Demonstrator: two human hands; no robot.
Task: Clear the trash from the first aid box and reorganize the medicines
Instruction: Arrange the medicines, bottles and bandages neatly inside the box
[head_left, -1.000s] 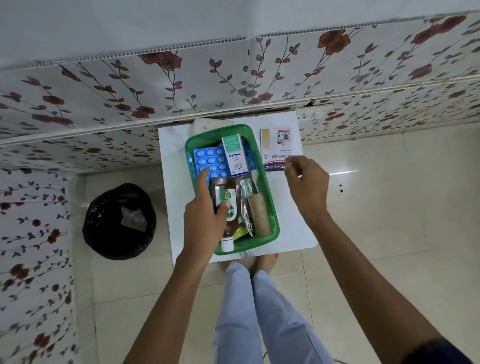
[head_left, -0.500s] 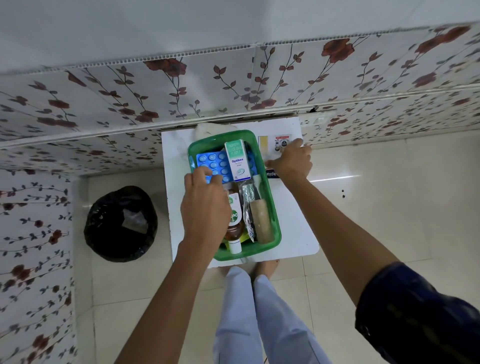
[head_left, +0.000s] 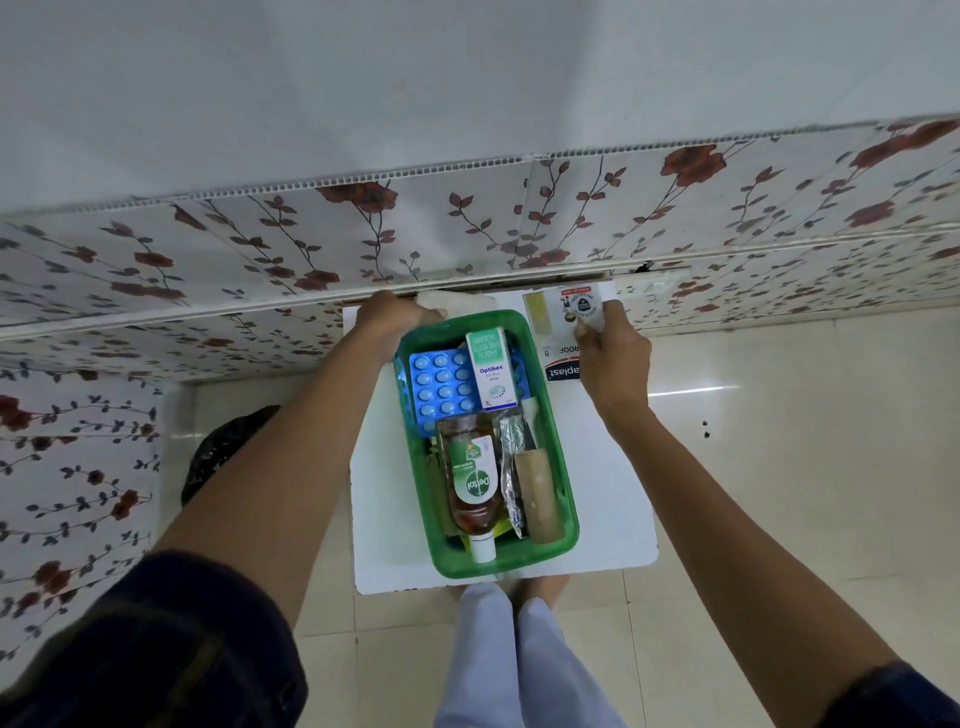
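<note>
The green first aid box (head_left: 567, 540) sits on a white table (head_left: 613, 493). In it lie a blue blister pack (head_left: 439, 387), a white Optibex carton (head_left: 491, 371), a brown Dettol bottle (head_left: 470, 478), a foil strip (head_left: 511, 467) and a tan bandage roll (head_left: 537, 493). My left hand (head_left: 395, 317) is at the box's far left corner, fingers curled against a whitish wad (head_left: 454, 301) behind the box; its fingertips are hidden. To the right of the box, my right hand (head_left: 613, 353) pinches the edge of a flat plaster pack (head_left: 556, 325) on the table.
A black trash bag (head_left: 223, 457) stands on the floor to the left of the table, mostly hidden by my left arm. A flower-patterned wall panel (head_left: 467, 228) runs just behind the table. My legs (head_left: 519, 660) are below the table's near edge.
My left hand left the Dettol bottle and blister pack and reached past the box's far left corner to the whitish wad. My right hand moved further up the plaster pack and gripped it.
</note>
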